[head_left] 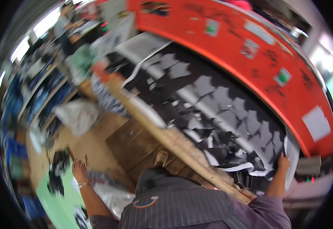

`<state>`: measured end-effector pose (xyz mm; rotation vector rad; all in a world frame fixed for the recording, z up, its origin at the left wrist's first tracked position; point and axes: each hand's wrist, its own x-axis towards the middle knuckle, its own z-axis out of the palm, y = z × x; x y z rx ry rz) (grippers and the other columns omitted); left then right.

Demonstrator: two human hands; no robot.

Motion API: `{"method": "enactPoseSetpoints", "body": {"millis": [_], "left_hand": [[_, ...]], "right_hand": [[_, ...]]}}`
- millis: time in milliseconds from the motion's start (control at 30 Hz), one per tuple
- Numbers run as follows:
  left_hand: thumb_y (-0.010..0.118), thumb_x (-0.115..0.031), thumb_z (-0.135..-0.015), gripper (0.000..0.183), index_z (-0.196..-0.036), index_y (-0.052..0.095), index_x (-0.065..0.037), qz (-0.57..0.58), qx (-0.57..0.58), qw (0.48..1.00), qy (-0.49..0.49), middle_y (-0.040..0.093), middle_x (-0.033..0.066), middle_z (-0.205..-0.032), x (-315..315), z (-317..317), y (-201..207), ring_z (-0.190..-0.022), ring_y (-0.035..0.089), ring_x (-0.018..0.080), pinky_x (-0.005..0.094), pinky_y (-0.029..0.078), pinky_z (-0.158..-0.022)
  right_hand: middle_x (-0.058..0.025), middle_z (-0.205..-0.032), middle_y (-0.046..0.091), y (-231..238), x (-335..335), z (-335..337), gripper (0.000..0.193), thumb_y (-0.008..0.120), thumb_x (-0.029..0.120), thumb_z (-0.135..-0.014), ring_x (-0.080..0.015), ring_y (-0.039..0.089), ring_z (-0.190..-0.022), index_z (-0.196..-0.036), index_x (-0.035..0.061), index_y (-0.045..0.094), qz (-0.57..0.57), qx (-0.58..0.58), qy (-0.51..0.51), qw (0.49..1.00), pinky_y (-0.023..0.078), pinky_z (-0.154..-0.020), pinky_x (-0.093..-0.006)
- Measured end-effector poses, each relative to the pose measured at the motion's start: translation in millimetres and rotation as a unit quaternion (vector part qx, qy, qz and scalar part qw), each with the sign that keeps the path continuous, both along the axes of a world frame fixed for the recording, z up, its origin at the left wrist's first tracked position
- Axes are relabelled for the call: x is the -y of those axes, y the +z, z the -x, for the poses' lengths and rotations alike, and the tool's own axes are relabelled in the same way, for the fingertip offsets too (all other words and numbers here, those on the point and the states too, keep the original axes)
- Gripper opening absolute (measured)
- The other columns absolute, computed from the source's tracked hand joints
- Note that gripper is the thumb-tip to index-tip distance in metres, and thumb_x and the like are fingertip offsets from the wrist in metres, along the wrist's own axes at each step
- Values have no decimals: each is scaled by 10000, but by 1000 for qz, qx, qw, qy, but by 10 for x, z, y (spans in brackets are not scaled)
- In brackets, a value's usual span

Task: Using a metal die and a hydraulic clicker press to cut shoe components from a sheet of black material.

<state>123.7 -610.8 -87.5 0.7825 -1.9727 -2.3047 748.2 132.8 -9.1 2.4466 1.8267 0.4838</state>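
My left hand (80, 171), with a bangle at its wrist, is held out over the left side, its fingers slightly curled and apart with nothing seen in them. Close by it, dark cloth pieces (55, 171) lie on a light green sheet (46, 198). My right hand (284, 163) is at the near right end of a long low table, closed at the edge of a black cloth (262, 93); what its fingers hold is hidden. Many cut grey pieces (227, 97) and white scraps (193, 123) are scattered on that cloth.
A red panel (227, 49) with papers stuck on it runs along the table's far side. A wooden rail (174, 147) edges the near side. At left are shelves of folded dark cloth (40, 97) and a white plastic bag (78, 116). Another person (65, 28) is at far left.
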Motion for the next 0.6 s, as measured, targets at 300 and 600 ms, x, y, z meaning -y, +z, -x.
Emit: {"method": "enactPoseSetpoints", "body": {"millis": [300, 600], "left_hand": [[605, -158, -903, 250, -1076, 630, 20, 156, -333, 762, -533, 680, 87, -914, -5059, 1717, 909, -814, 627, 141, 270, 491, -759], [523, -448, -901, 474, -1045, 569, 1, 547, -408, 423, -596, 661, 251, -965, -7157, 1150, 1085, -917, 627, 443, 532, 484, -781]], "right_hand": [[-236, -1224, 544, 7, 911, -241, 437, 389, 407, -987, -434, 571, -1072, -1373, 204, 419, -12, -82, -182, 980, 476, -848, -523], [-186, -1071, 670, -123, 322, 609, 406, 362, 367, -990, -364, 655, -985, -1386, 302, 420, 55, -131, -211, 967, 490, -833, -521]]}}
